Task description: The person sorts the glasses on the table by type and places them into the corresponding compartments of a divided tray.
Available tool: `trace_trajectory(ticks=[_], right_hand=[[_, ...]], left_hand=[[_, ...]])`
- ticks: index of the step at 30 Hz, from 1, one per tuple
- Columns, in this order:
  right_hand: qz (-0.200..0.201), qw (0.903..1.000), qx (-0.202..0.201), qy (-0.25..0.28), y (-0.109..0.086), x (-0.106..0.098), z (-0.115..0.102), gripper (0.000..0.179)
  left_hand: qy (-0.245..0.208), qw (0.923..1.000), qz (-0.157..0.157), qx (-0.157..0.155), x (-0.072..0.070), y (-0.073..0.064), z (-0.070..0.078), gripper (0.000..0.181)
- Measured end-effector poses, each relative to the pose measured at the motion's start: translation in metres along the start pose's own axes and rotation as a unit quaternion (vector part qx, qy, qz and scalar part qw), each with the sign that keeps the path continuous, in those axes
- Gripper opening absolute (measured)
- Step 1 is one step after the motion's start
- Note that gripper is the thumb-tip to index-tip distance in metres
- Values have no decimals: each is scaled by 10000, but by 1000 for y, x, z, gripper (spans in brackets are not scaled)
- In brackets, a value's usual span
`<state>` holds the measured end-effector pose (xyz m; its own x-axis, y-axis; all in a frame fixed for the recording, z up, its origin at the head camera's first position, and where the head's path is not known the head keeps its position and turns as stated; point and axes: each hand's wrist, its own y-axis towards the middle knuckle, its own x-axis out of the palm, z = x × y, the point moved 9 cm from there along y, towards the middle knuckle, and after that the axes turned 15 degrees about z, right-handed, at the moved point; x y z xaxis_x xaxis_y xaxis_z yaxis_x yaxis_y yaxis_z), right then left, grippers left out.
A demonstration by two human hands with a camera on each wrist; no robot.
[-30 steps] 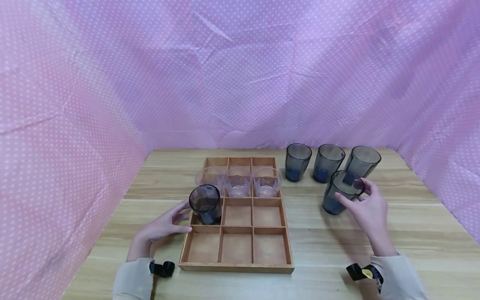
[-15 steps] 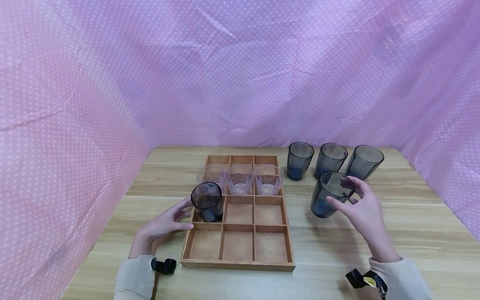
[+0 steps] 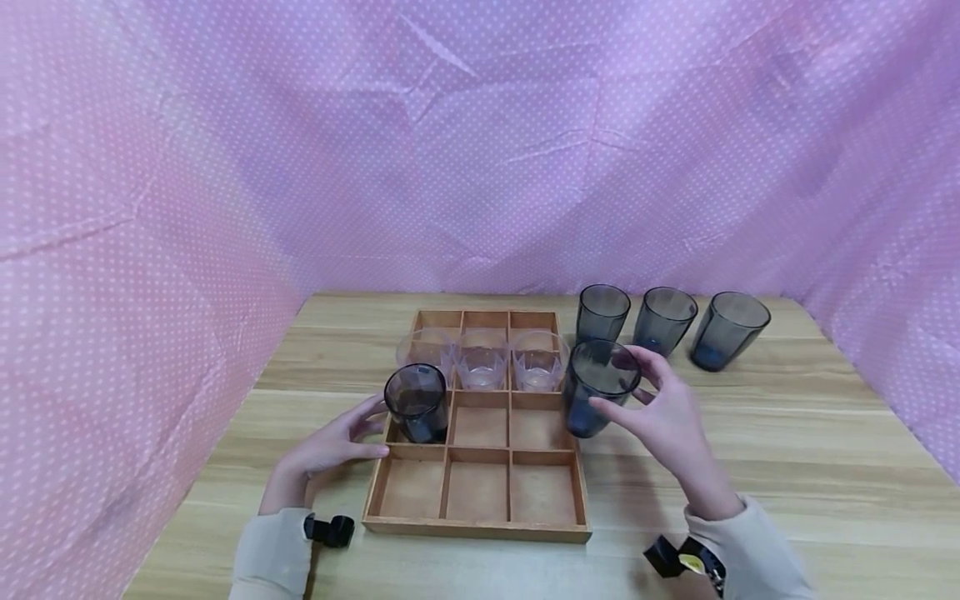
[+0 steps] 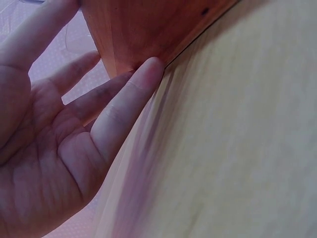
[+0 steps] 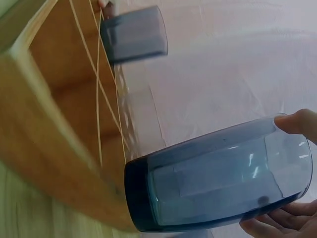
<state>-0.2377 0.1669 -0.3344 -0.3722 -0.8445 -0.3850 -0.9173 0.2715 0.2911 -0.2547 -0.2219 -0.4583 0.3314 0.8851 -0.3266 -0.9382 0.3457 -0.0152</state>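
Note:
My right hand grips a smoky blue-grey drinking glass near its rim, thumb on one side and fingers on the other. In the head view that glass overlaps the right edge of a wooden compartment tray; the right wrist view shows the glass with its dark base beside the tray wall. My left hand rests at the tray's left side, fingers extended. Its fingertips touch the wooden wall in the left wrist view. Another dark glass stands in the left compartment of the middle rows.
Three clear cups stand in a row across the tray behind the dark glass. Several compartments hold nothing. Three more smoky glasses, one at the far right, stand at the table's back right. A pink dotted cloth hangs around the table.
My right hand has carried the smoky glass leftward from the group at the right to the tray's right edge. My left hand has kept its place at the tray's side.

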Motion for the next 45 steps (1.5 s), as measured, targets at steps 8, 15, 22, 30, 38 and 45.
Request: trace_trajectory(ticks=[8, 15, 22, 30, 38, 45], right_hand=[[-271, 9992, -19, 277, -6, 31, -13, 73], [-463, 9978, 52, 478, -8, 57, -21, 73], [-465, 9967, -119, 662, -12, 80, -29, 74], [-502, 9947, -340, 825, -17, 99, -39, 73], [-492, 9941, -397, 883, -19, 107, -44, 74], [-623, 9946, -248, 792, -23, 117, -37, 76]], left_hand=[[76, 10000, 50, 1, 1, 1, 1, 89], [85, 9999, 92, 62, 1, -2, 2, 88], [90, 9999, 104, -4, 1, -2, 1, 88], [70, 9999, 101, 69, 0, -1, -2, 87], [28, 9999, 109, 11, -1, -1, -1, 88], [75, 9999, 132, -60, -2, -2, 0, 88]])
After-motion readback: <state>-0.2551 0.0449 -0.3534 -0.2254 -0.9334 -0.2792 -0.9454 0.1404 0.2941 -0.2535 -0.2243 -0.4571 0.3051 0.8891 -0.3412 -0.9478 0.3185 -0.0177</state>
